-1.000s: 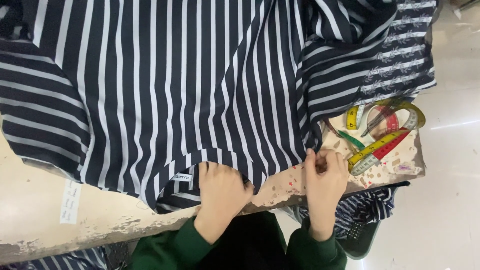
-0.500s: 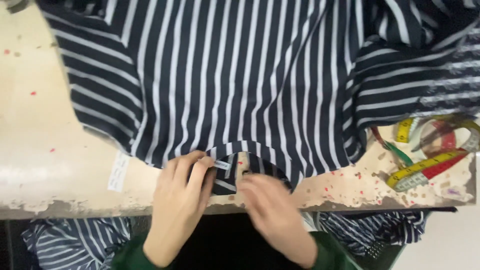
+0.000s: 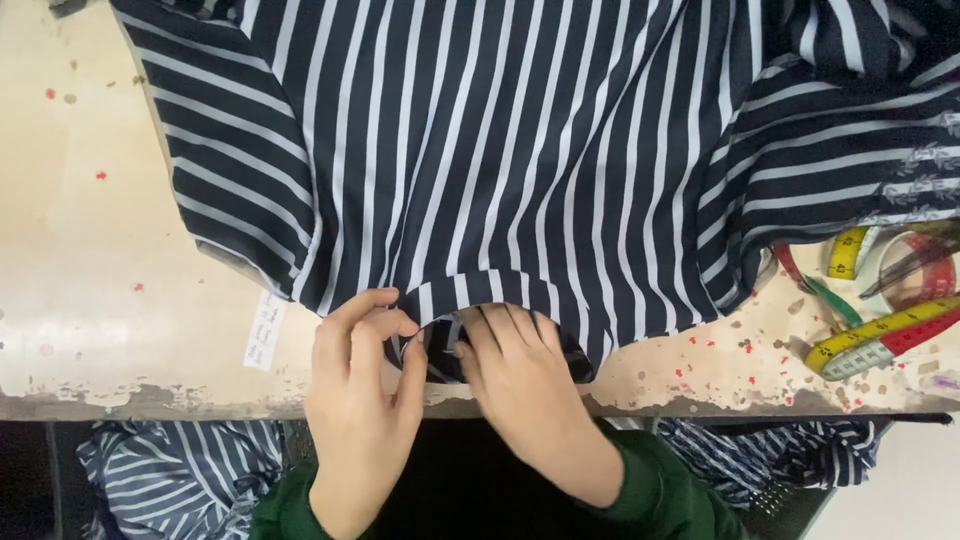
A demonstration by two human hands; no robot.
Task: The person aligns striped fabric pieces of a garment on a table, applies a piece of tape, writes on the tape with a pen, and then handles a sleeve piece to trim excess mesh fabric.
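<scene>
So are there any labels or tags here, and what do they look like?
Paper tag: on the table beside the striped shirt's left edge, left of the left hand; small white rectangle with dark handwriting.
Tape measure: on the table at right; yellow, red and green band with printed marks.
</scene>
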